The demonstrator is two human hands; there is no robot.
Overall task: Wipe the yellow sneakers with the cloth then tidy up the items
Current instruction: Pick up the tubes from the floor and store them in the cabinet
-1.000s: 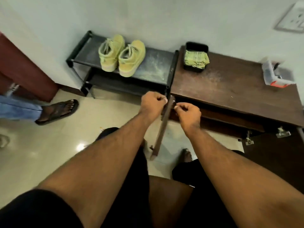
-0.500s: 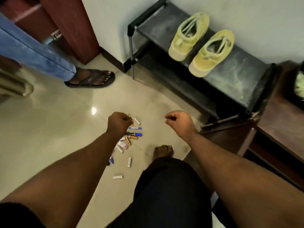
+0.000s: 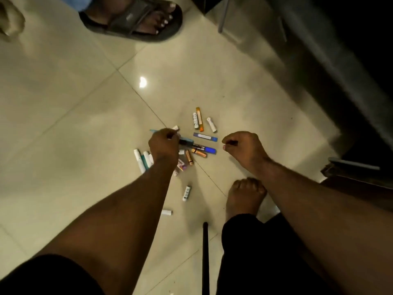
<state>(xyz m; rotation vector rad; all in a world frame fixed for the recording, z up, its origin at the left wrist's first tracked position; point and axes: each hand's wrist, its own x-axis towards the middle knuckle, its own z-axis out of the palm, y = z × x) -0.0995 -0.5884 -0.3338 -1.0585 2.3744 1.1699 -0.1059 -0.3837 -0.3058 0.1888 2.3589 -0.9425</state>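
1. Cream tiled floor (image 3: 63, 116), glossy, one light glare spot near centre
2. Dark shoe rack (image 3: 297, 60) at upper right, blurred; yellow sneakers and cloth out of frame
3. Two bare forearms reaching down from bottom edge, black shorts at bottom left and bottom centre
4. Grey sandal (image 3: 136, 20) on another person's foot at top, blue trouser hem above it
5. Own bare foot (image 3: 244, 194) on floor, just below right hand
6. Thin black rod (image 3: 205, 252) lying on floor at bottom centre, beside the shorts
7. Left hand (image 3: 164, 145) over the left part of the scattered items, fingers curled, pinching a light blue pen-like item (image 3: 153, 131) that sticks out to the left
8. Right hand (image 3: 244, 147) just right of the pile, fingers curled into loose fist, nothing visible in it, apart from the items
9. Scattered items on floor between and under the hands: blue marker (image 3: 205, 137), dark marker with blue cap (image 3: 204, 149), orange marker (image 3: 199, 119), white tubes (image 3: 212, 124) beside it, copper-coloured batteries (image 3: 198, 153), white and teal sticks (image 3: 141, 160) left of left wrist
10. Two strays nearer the bottom: white tube (image 3: 186, 193), small white piece (image 3: 167, 212)
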